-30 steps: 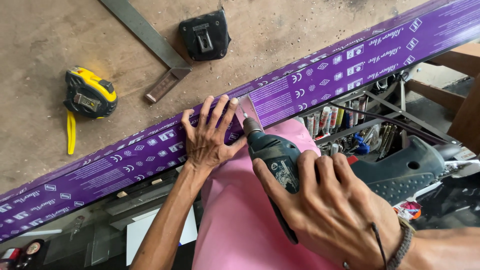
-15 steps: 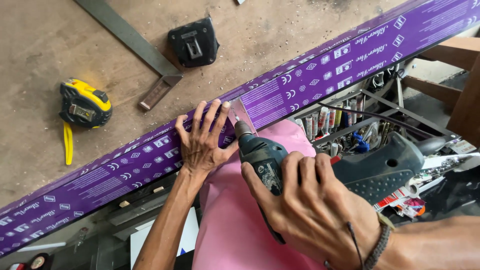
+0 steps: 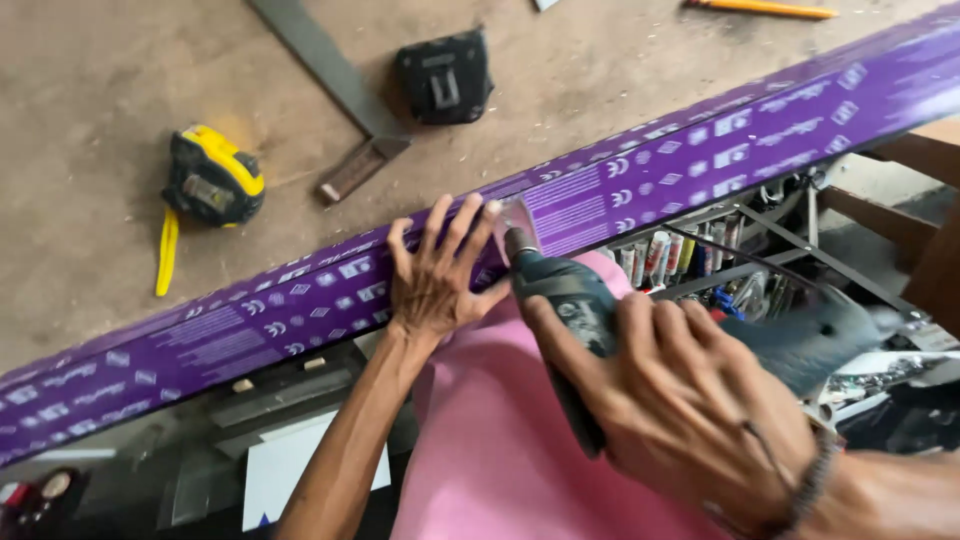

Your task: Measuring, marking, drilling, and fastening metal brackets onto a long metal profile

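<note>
Here, in the head view, the person's left hand lies flat with fingers spread against the side of a long purple profile that runs slantwise across the edge of the workbench; the open palm grips nothing and seems placed to brace the strip against the push of the tool. The right hand is wrapped tightly around the body of a dark power drill, with its nose set against the purple face just beside the left fingertips, so the pressing hand sits right next to the point of contact. The bit itself is blurred and cannot be made out. A pink cloth covers the person's lap below both hands.

On the bench top, well apart from the hands, lie a yellow and black tape measure, a metal try square, a small black case and a yellow pencil at the far edge.

Under the bench, to the right, a wire rack holds a row of upright tubes or cartridges; their exact kind is too small to tell.
</note>
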